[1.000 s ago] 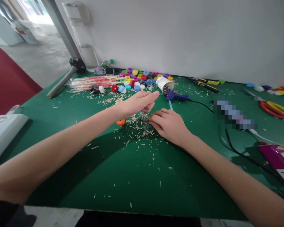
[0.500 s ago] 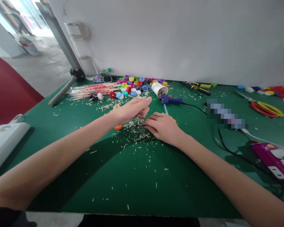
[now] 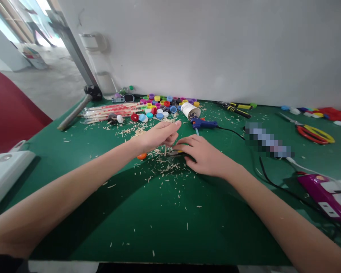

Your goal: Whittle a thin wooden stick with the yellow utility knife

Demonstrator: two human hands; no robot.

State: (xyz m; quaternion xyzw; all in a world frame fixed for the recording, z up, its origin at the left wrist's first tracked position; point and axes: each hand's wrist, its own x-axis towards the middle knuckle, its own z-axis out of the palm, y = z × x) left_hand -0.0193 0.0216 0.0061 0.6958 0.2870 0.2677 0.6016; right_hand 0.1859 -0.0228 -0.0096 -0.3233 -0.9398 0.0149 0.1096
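Observation:
My left hand (image 3: 163, 135) is closed in a fist around a thin wooden stick (image 3: 165, 151), whose lower end points down at the green table. Just right of it, my right hand (image 3: 203, 156) hovers low with thumb and fingers apart. Beneath its fingertips is a craft knife (image 3: 174, 153) with a grey blade and a bit of yellow showing; the rest of the knife is hidden by the hand. An orange bottle cap (image 3: 142, 156) sits below my left wrist. Pale wood shavings (image 3: 170, 167) are scattered around both hands.
Behind my hands are many coloured caps (image 3: 159, 106), wrapped sticks (image 3: 110, 113), a tipped paper cup (image 3: 191, 111) and a blue glue gun (image 3: 204, 123). Pliers (image 3: 235, 109), scissors (image 3: 315, 133) and a purple power strip (image 3: 324, 197) lie right. A hammer (image 3: 76, 110) lies far left.
My right thumb has come away from the fingers, and more of the craft knife shows under them. My left fist stays on the stick, nearly still.

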